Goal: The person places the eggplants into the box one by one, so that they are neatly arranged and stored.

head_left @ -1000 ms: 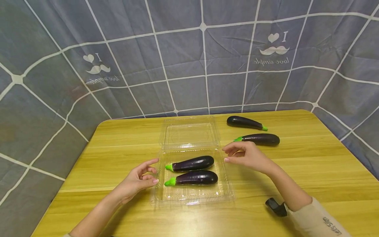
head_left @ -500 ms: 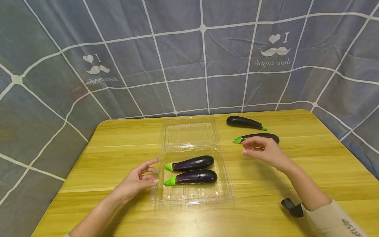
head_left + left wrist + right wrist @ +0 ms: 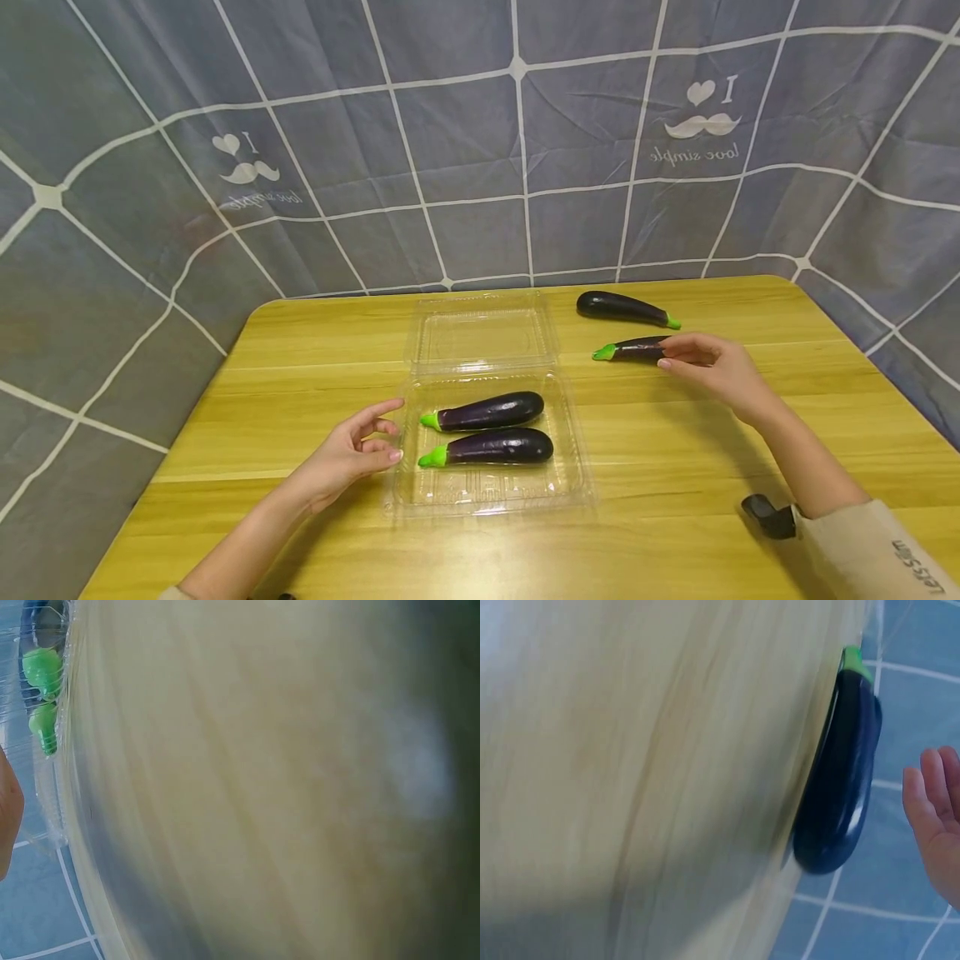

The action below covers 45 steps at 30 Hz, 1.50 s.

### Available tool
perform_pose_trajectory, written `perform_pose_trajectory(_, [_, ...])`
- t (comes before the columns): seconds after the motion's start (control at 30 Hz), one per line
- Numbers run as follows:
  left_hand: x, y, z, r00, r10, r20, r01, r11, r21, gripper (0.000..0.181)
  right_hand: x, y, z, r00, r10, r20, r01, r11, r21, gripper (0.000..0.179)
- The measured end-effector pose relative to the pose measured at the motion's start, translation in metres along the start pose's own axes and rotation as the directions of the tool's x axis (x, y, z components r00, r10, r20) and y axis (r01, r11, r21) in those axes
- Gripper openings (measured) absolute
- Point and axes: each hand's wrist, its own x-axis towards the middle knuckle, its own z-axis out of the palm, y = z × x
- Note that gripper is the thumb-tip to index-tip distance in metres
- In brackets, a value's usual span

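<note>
Eggplant [image 3: 637,349] lies apart from box [image 3: 487,492] and table [image 3: 660,500] edge; right hand [image 3: 720,371] hangs by its end, left hand [image 3: 347,450] by box, fingers loosely spread, nothing gripped.

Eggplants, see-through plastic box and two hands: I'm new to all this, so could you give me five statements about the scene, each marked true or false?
1. Two glossy dark-purple eggplants with green stems lie inside the clear plastic box. True.
2. The box's clear plastic lid lies open. True.
3. The bare left hand holds an eggplant. False: the left hand is at the box's left edge and holds no eggplant.
4. The bare right hand is inside the box. False: the right hand is at the nearer loose dark-purple eggplant, away from the box.
5. The farther loose dark-purple eggplant has its green stem toward the right. True.
</note>
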Motion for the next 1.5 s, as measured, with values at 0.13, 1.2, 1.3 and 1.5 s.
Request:
perform_pose_trajectory(0.13, [0.0, 0.0, 0.0, 1.0, 0.001, 0.001, -0.001, 1.0, 0.001, 0.076, 0.0, 0.007, -0.007, 1.0, 0.013, -0.029, -0.014, 0.999, -0.044, 0.045])
perform_pose_trajectory(1.2, [-0.001, -0.001, 0.0, 1.0, 0.007, -0.002, -0.007, 1.0, -0.014, 0.077, 0.024, 0.043, -0.029, 0.993, 0.108, -0.056, -0.116, 0.978, -0.172, 0.063])
perform_pose_trajectory(1.3, [-0.001, -0.002, 0.0, 1.0, 0.006, -0.003, -0.006, 1.0, -0.017, 0.077, 0.026, 0.047, -0.029, 0.996, 0.08, -0.041, -0.087, 0.971, -0.221, 0.062])
perform_pose_trajectory(1.5, [-0.002, -0.002, 0.0, 1.0, 0.004, -0.004, -0.004, 1.0, -0.02, 0.077, 0.026, 0.054, -0.028, 0.997, 0.077, -0.03, -0.082, 0.966, -0.245, 0.063])
